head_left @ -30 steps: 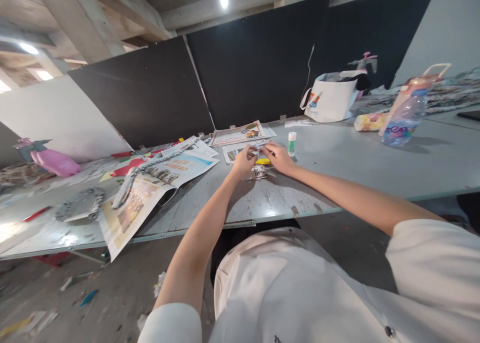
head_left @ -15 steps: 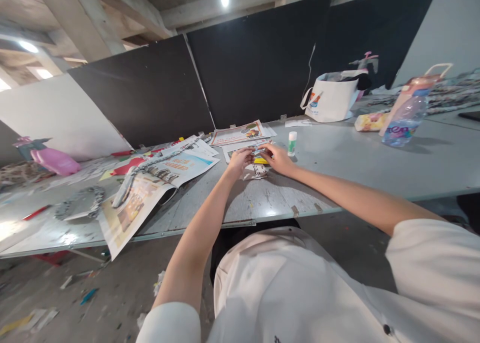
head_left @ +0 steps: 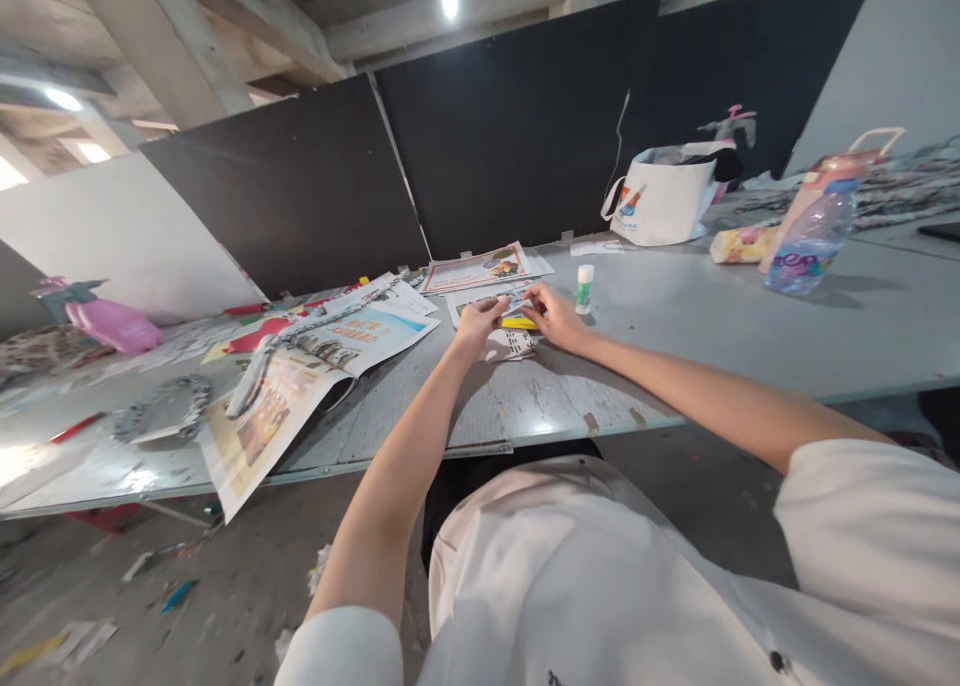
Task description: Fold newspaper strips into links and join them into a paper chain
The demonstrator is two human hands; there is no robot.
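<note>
My left hand [head_left: 481, 324] and my right hand [head_left: 553, 316] are close together over the table, with a small piece of printed paper [head_left: 514, 304] pinched between their fingers. Just below the fingers is a yellow object [head_left: 519, 323], partly covered by my hands. Under it lies a folded paper with dark characters [head_left: 508, 344]. A white and green glue stick [head_left: 584, 289] stands upright just right of my right hand. Behind my hands lie printed sheets [head_left: 480, 269].
Left on the grey table [head_left: 405, 416] are an open magazine [head_left: 262, 406] overhanging the front edge, a ring of twisted paper [head_left: 161, 411] and a pink spray bottle [head_left: 112, 324]. To the right stand a white bag [head_left: 664, 201] and a clear bottle [head_left: 814, 246].
The fingers of my left hand have drawn in to a pinch on the paper. My right hand has shifted only slightly, and more of the yellow object shows.
</note>
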